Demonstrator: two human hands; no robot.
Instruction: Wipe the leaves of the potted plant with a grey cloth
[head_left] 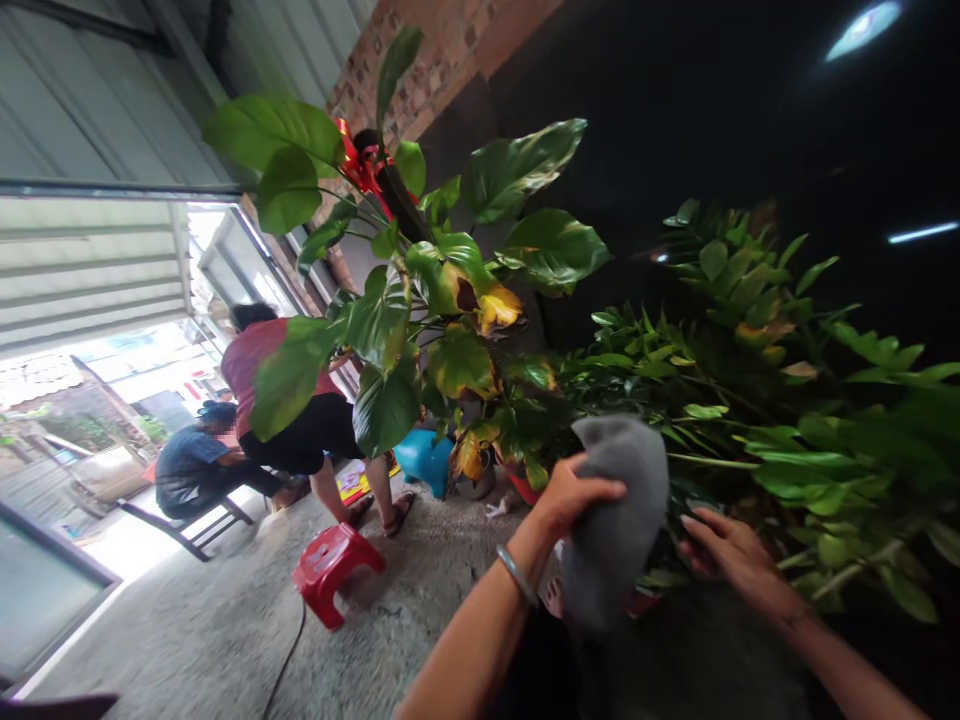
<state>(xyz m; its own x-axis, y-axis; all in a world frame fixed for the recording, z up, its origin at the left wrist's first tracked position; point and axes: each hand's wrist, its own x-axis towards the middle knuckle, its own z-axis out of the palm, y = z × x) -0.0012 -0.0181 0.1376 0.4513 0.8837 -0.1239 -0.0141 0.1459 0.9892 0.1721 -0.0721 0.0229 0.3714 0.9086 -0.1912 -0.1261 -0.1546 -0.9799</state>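
Observation:
My left hand (571, 497), with a bracelet on its wrist, is closed on a grey cloth (622, 530) that hangs down from the fingers, slightly blurred. To the right, my right hand (731, 555) has its thumb and fingers drawn together among dark foliage; what they hold, if anything, is hidden. Around that hand spreads a leafy green plant (810, 470) with many small leaves. Beyond the left hand stands a tall broad-leaved plant (386, 310), some leaves yellow and brown, with a red ribbon bow (361, 165) near its top.
A red plastic stool (337, 570) stands on the concrete floor (202, 640), a dark cable beside it. Behind the big plant is a blue animal-shaped seat (424, 460). One person (259, 375) bends over; another person (191, 470) sits on a bench by the open doorway.

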